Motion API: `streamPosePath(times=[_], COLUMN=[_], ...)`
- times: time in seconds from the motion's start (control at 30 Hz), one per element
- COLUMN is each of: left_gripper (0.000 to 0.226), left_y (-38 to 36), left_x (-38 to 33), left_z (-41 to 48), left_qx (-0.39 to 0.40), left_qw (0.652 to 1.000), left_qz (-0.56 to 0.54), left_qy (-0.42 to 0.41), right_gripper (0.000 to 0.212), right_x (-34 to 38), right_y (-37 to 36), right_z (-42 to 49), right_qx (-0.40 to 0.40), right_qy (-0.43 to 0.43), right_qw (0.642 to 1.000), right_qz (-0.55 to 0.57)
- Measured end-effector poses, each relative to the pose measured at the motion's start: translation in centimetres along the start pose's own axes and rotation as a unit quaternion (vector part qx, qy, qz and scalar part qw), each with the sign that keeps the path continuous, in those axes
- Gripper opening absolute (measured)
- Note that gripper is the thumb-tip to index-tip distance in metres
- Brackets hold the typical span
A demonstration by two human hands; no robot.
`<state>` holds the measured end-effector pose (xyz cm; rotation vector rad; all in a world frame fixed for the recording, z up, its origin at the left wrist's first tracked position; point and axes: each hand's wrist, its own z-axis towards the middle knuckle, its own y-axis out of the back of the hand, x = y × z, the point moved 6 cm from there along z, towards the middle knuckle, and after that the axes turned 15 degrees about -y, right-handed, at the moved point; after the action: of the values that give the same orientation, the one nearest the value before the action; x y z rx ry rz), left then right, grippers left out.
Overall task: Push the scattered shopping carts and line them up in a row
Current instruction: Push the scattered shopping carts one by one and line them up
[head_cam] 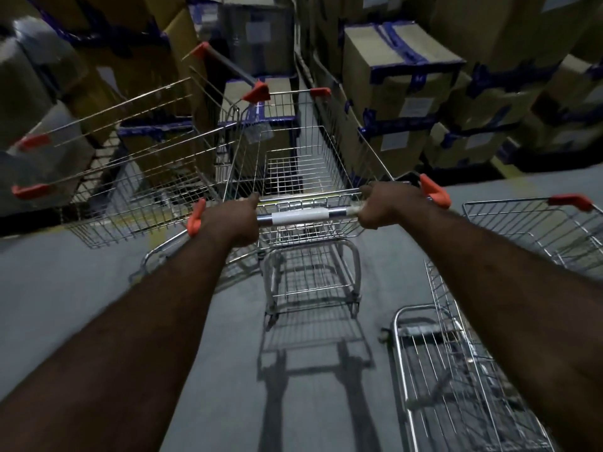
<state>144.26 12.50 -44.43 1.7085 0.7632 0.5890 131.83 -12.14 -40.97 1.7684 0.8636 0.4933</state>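
A wire shopping cart (pixel 303 151) with orange corner caps stands straight ahead of me, its basket pointing into a narrow aisle. My left hand (pixel 233 220) and my right hand (pixel 380 207) both grip its metal handle bar (pixel 301 216), one at each end. A second cart (pixel 130 177) sits close on the left, angled, its basket beside the one I hold. A third cart (pixel 509 288) stands at the right, partly behind my right forearm.
Stacked cardboard boxes with blue tape (pixel 401 83) line the right side of the aisle, and more boxes (pixel 49 93) rise on the left. A box (pixel 257 102) sits at the aisle's far end. Grey floor (pixel 81 282) lies below.
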Motion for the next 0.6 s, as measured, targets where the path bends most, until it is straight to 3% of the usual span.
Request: streamPosePath(times=[0.1,0.33,0.6], left_gripper=[0.085,0.082,0.075], left_y=[-0.3,-1.2,-3.3], left_x=[-0.5,-1.4,-3.6], left_z=[-1.6,-7.5,-14.8], left_qx=[0.000,0.006,0.017], left_qw=[1.000,0.999,0.996], left_qz=[-0.006,-0.013,0.019], left_qy=[-0.014,-0.044,-0.087], right_gripper=[0.101,0.094,0.106], right_x=[-0.4,-1.3,-3.9], right_y=[-0.5,-2.6,-6.8], right_z=[-1.3,-7.4,-15.4], right_qx=[0.019,0.026,0.033], right_qy=[-0.006,-0.015,-0.033], right_qw=[1.000,0.999,0.998], right_qz=[0.002,0.021,0.032])
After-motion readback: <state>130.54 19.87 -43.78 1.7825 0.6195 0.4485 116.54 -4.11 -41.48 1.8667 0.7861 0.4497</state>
